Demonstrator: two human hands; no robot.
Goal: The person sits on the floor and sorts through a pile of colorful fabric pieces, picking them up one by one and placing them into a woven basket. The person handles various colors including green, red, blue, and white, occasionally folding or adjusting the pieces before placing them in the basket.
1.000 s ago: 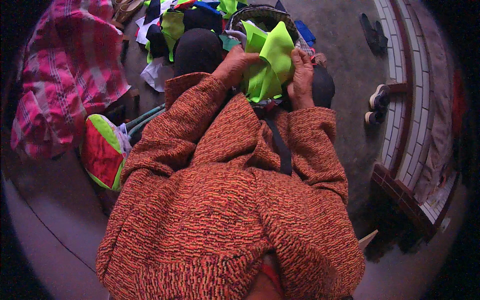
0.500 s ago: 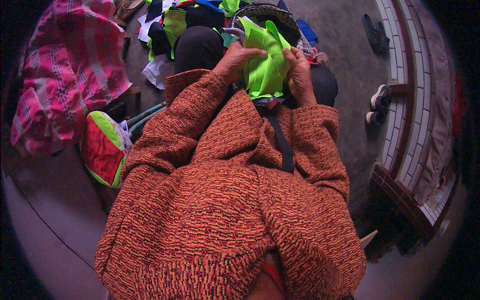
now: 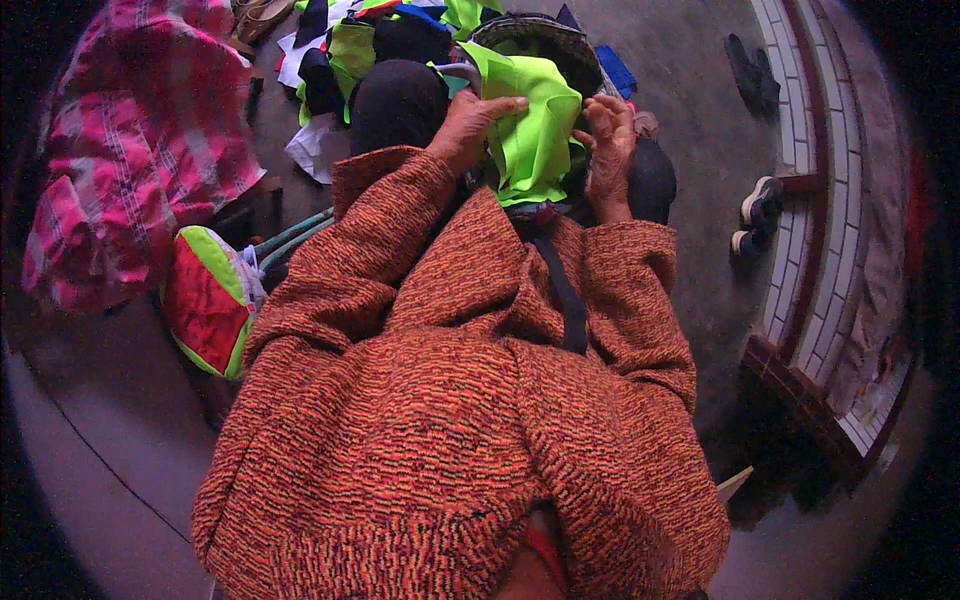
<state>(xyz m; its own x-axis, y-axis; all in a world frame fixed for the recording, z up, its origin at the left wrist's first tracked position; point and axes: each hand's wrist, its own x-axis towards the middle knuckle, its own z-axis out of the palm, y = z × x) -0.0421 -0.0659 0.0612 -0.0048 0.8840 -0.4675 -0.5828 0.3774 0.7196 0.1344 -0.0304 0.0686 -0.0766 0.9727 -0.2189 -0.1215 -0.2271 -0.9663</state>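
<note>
1. the green cloth (image 3: 530, 140) is a bright yellow-green piece of fabric, folded and creased, held up over my lap between my two hands, in the upper middle of the view.
2. my left hand (image 3: 472, 125) lies on the cloth's left edge, with the fingers spread over the top of the fabric and pinching it; the grip is closed on the cloth.
3. my right hand (image 3: 605, 140) holds the cloth's right edge, its fingers curled into the fabric; it too is clenched on the cloth.
4. my sleeves (image 3: 350, 250) are of a thick orange-and-brown knit that fills most of the lower view; a dark strap (image 3: 562, 295) runs down my chest.
5. just behind the cloth stands a round basket (image 3: 530, 35); the cloth's top edge covers part of it.
6. to the left of the basket lies a heap of scraps (image 3: 340, 50), green, black, white and blue, on the floor.
7. at my left side sits a cushion (image 3: 205, 300), red with a yellow-green border.
8. further left is a pink checked cloth (image 3: 130, 170), draped in a large mound.
9. to the right, well apart from my hands, shoes (image 3: 755, 215) lie on the grey floor near a tiled step (image 3: 805, 200).
</note>
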